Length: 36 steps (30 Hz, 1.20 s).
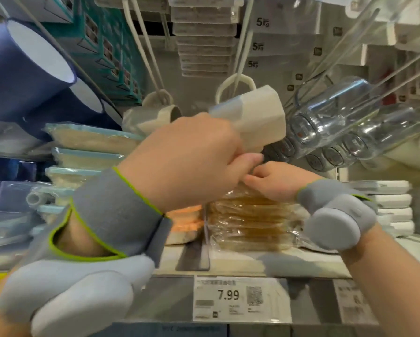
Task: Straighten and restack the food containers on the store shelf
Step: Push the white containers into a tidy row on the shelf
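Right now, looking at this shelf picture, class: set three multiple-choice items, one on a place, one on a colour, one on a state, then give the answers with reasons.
1. Where does the right hand rest?
A. on the amber wrapped stack
B. on the price tag
C. on a glass bottle

2. What colour are the containers left of the divider?
A. green
B. orange
C. black

3. The left hand is
A. flat open
B. closed in a fist
C. out of view

Answers: 1 A, its fingers lie on the stack's top; 2 B, orange lids show there; 3 B, its fingers are curled in.

Amber-brown containers (250, 220) in clear wrap; orange stack (187, 218) beside; pale-blue-lidded containers (89, 139); cream mug (257, 117); navy cups (26, 69); grey wrist straps (116, 210) edged lime green.
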Motion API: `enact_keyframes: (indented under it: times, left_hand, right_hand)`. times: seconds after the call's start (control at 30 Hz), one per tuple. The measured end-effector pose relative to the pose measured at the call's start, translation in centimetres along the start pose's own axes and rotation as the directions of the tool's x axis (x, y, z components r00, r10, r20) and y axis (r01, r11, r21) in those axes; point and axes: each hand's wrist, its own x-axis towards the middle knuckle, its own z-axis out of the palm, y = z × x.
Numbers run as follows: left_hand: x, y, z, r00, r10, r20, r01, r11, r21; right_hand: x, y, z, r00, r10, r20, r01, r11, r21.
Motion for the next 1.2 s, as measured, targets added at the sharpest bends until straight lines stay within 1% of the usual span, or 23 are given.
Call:
enact_keyframes:
  times: [0.07,0.13,0.23,0.3,0.37,0.43,0.53,0.63,0.7,0.77,0.83,0.9,0.97,1.07,1.2]
  left_hand:
    - [1.2,2.8,0.8,0.997,0.072,0.008,-0.072,0.996,-0.044]
    - [3.0,5.3,2.4,0.991,0.122,0.060,-0.118,0.990,-0.071]
    - [6.0,8.3,5.4,0.962,0.152,0.226,-0.141,0.988,-0.062]
    - [7.9,9.8,7.3,0.918,0.164,0.360,-0.169,0.986,-0.018]
    - [9.4,10.8,9.2,0.865,0.137,0.483,-0.183,0.982,0.050]
    - [10.5,11.4,10.5,0.818,0.080,0.570,-0.176,0.977,0.116]
    - [11.6,12.1,11.3,0.765,-0.010,0.644,-0.126,0.978,0.165]
    - [12.0,13.1,11.7,0.745,-0.092,0.660,-0.112,0.959,0.260]
    - [12.0,14.1,12.0,0.764,-0.108,0.636,-0.101,0.954,0.283]
    - [12.1,15.1,12.5,0.787,-0.087,0.611,-0.064,0.973,0.222]
    - [12.7,16.3,12.8,0.783,-0.057,0.619,-0.058,0.985,0.164]
    - [13.3,17.0,13.0,0.781,0.000,0.624,-0.070,0.994,0.087]
    - [14.0,17.7,13.3,0.799,0.069,0.597,-0.071,0.997,-0.021]
    - [15.0,18.5,14.1,0.814,0.151,0.561,-0.074,0.985,-0.157]
    - [16.3,19.4,15.0,0.809,0.233,0.540,-0.095,0.958,-0.271]
  right_hand:
    - [-1.0,2.3,-0.9,0.999,0.034,-0.010,-0.034,0.999,-0.024]
    - [-2.1,5.2,-1.7,0.991,0.135,0.005,-0.135,0.991,-0.010]
    - [-3.5,9.8,-2.6,0.961,0.277,-0.025,-0.277,0.961,-0.007]
    - [-4.2,12.0,-2.7,0.940,0.339,-0.040,-0.340,0.940,-0.035]
    - [-4.8,13.4,-2.5,0.921,0.388,-0.027,-0.388,0.918,-0.081]
    - [-5.2,14.6,-2.0,0.910,0.414,0.020,-0.410,0.907,-0.098]
    - [-5.4,16.0,-1.6,0.913,0.399,0.088,-0.399,0.917,-0.016]
    - [-5.4,17.2,-2.0,0.932,0.352,0.087,-0.355,0.934,0.030]
    - [-5.4,17.9,-2.4,0.940,0.334,0.067,-0.339,0.938,0.076]
    - [-5.6,18.5,-2.8,0.937,0.345,0.057,-0.349,0.932,0.096]
    - [-5.9,19.4,-3.2,0.934,0.354,0.051,-0.357,0.930,0.088]
    - [-6.0,20.1,-3.5,0.930,0.367,0.039,-0.368,0.928,0.062]
    - [-5.9,21.3,-3.9,0.912,0.407,0.043,-0.409,0.911,0.054]
    - [-5.9,23.9,-4.6,0.871,0.491,-0.002,-0.491,0.871,-0.005]
    - [-6.4,26.5,-5.2,0.843,0.536,-0.049,-0.537,0.844,-0.016]
